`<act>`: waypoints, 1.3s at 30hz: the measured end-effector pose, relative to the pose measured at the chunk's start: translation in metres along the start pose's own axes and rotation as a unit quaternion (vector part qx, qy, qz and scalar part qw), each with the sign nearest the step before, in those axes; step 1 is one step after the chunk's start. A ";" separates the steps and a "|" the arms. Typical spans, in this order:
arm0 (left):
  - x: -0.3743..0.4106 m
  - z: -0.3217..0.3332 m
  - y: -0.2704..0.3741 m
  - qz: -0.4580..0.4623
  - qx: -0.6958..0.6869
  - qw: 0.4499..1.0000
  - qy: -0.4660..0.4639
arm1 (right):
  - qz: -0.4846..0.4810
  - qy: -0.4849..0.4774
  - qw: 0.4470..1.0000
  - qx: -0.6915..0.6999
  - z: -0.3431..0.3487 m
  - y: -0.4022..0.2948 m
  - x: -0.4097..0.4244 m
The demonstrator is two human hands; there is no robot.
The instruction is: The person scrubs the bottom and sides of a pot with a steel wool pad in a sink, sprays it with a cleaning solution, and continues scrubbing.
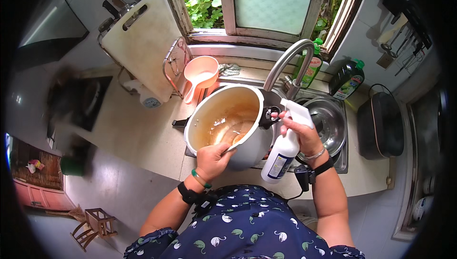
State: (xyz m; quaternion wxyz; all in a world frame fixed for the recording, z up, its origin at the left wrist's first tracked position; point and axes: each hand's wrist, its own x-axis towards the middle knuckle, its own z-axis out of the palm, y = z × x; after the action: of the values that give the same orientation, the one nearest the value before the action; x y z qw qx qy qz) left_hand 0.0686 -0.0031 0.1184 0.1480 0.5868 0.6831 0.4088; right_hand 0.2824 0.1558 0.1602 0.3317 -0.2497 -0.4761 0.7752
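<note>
My left hand (214,161) grips the near rim of a large metal cooking pot (246,155), tilted so that its mouth faces up and left. The pot's inside is stained brown and has shiny wet spots. Black handles stick out at its two sides. My right hand (301,136) is closed around a white spray bottle (280,159), with fingers near the trigger, just right of the pot. The nozzle points left, above the pot's black handle (269,117). The pot hides much of the sink's left part.
A curved steel faucet (291,57) rises behind the pot. At the right, a metal basin (330,127) sits in the sink (343,164). A pink dipper (201,71), a cutting board (142,45), green-capped bottles (347,80) and a black container (380,127) stand around it.
</note>
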 end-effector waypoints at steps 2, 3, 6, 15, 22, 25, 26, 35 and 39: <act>0.005 0.003 0.007 0.017 0.021 1.000 -0.008 | 0.004 -0.006 1.000 0.019 -0.005 -0.004 0.000; 0.008 0.005 0.011 0.020 0.025 0.999 -0.006 | 0.011 -0.002 1.000 0.027 -0.005 -0.006 0.000; 0.016 0.012 0.025 0.042 0.028 0.999 0.016 | 0.007 -0.010 1.000 -0.028 -0.011 -0.014 0.000; 0.034 0.023 0.065 0.065 -0.023 0.997 0.032 | -0.030 0.011 0.997 -0.064 -0.020 -0.060 -0.016; 0.025 0.045 0.035 -0.036 -0.168 0.985 -0.012 | -0.035 0.027 0.993 -0.108 -0.002 -0.068 -0.018; 0.017 0.052 0.012 -0.093 -0.219 0.971 -0.031 | -0.006 0.020 0.989 -0.145 0.004 -0.053 -0.008; 0.015 0.054 0.004 -0.098 -0.230 0.968 -0.031 | 0.000 0.014 0.991 -0.132 0.004 -0.049 -0.005; 0.027 0.030 -0.032 -0.110 -0.249 0.959 -0.081 | -0.035 -0.071 0.989 -0.128 0.057 -0.016 0.022; 0.037 0.025 -0.030 -0.123 -0.192 0.971 -0.073 | -0.045 -0.111 0.983 -0.138 0.072 0.008 0.038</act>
State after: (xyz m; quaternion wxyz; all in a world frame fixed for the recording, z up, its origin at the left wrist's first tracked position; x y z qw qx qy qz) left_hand 0.0549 0.0415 0.0914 0.3565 0.4867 0.6461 0.4675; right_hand 0.2048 0.1405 0.1807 0.2736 -0.1839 -0.6227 0.7096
